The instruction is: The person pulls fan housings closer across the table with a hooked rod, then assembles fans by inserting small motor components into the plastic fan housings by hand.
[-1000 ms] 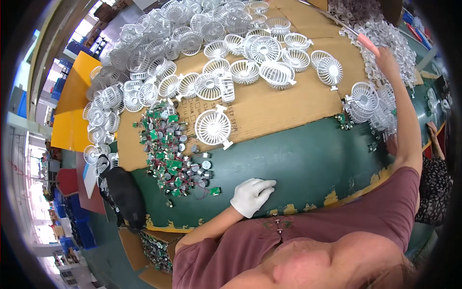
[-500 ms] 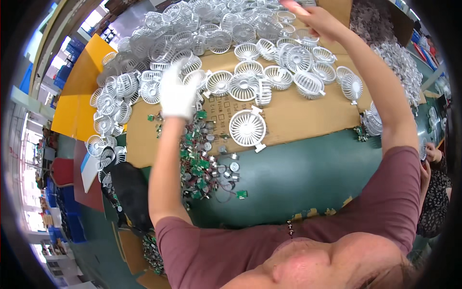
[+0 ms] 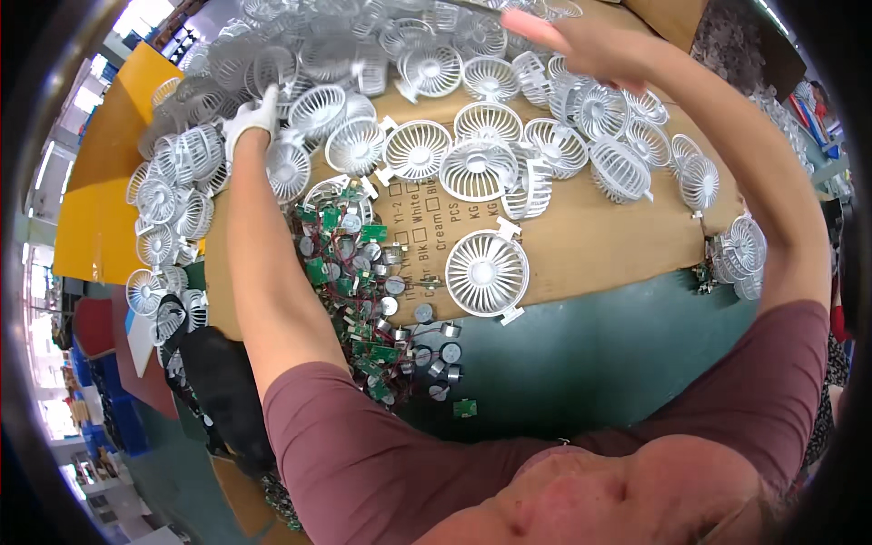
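Note:
My left hand (image 3: 252, 123), in a white glove, reaches into the far-left part of a heap of clear and white plastic fan guards (image 3: 431, 71). Its visible finger stretches up against a round guard (image 3: 272, 69); the other fingers are partly hidden. My bare right hand (image 3: 586, 47) is over the far side of the heap, one finger pointing left and others bent under. A thin dark strip (image 3: 474, 7) meets that fingertip; whether it is held I cannot tell. A single white guard with two tabs (image 3: 487, 272) lies face up on the flattened cardboard (image 3: 599, 241).
Small motors with wires and green circuit boards (image 3: 359, 300) lie piled right of my left forearm. One green board (image 3: 465, 409) rests on the green tabletop (image 3: 581, 363). More guards (image 3: 740, 254) stand near my right elbow. A yellow panel (image 3: 118, 173) borders the heap's left.
My left hand has moved left, from above the motors into the guards. The right hand has shifted slightly. The view has shifted; guards and cardboard appear larger and lower, with far guards blurred.

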`<state>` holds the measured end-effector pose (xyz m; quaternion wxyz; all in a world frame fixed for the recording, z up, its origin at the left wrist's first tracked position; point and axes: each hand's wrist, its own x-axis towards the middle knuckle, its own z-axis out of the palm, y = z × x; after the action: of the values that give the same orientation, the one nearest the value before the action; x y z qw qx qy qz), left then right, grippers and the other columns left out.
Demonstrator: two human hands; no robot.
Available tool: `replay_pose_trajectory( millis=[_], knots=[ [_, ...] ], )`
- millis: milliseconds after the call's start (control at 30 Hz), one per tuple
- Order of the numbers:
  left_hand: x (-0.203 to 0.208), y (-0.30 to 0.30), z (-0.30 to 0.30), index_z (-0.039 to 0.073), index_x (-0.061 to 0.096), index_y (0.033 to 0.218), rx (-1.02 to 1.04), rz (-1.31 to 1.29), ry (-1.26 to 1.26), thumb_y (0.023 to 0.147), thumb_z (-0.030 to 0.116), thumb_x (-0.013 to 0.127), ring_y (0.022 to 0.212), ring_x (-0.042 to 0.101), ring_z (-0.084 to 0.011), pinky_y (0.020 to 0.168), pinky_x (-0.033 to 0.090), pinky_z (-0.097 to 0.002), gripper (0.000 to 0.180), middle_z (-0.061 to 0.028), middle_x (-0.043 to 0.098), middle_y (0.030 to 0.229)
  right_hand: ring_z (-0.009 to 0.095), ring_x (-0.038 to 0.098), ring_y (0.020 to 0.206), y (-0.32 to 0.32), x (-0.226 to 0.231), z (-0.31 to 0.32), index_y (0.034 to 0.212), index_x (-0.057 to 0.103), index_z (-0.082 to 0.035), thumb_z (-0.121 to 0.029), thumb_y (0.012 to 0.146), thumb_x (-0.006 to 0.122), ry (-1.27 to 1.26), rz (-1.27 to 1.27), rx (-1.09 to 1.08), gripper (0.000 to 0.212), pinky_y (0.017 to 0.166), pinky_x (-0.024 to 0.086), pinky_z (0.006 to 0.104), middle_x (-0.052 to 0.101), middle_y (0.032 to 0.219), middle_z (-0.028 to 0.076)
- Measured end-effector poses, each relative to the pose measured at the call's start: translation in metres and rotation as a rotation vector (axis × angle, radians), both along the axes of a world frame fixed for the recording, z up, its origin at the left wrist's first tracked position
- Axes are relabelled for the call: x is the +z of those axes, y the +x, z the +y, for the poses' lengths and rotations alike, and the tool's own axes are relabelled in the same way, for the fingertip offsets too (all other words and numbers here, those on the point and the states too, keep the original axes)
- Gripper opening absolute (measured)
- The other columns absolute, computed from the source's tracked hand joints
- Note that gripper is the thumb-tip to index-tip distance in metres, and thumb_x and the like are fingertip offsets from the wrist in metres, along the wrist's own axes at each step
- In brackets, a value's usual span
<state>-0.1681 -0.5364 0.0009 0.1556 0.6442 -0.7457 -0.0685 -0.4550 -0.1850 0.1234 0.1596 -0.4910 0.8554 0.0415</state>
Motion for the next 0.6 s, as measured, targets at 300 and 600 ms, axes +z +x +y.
replay_pose_trajectory(
  millis=[300, 600],
  knots=[
    [-0.062, 0.002, 0.022, 0.009, 0.034, 0.141, -0.492, -0.206, -0.014, 0.071, 0.054, 0.063, 0.132, 0.036, -0.0301, 0.108, 0.030, -0.0367, 0.089, -0.0175, 0.036, 0.143, 0.046, 0.060, 0.073, -0.018, -0.088, 0.265, 0.128, 0.034, -0.005, -0.015, 0.087, 0.050, -0.126, 0.061, 0.020, 0.045, 0.064, 0.048, 0.0519, 0.060, 0.091, 0.029],
    [0.003, -0.047, 0.189, 0.010, 0.043, 0.137, -1.281, -0.853, -0.015, 0.091, 0.028, 0.044, 0.132, 0.036, -0.0252, 0.109, 0.028, -0.0319, 0.050, -0.0134, 0.040, 0.143, 0.045, 0.059, 0.080, 0.083, -0.185, 0.380, 0.124, 0.042, -0.008, -0.016, 0.080, 0.064, -0.486, -0.096, -0.255, 0.049, 0.067, 0.048, 0.0512, 0.063, 0.092, 0.023]
  ],
)
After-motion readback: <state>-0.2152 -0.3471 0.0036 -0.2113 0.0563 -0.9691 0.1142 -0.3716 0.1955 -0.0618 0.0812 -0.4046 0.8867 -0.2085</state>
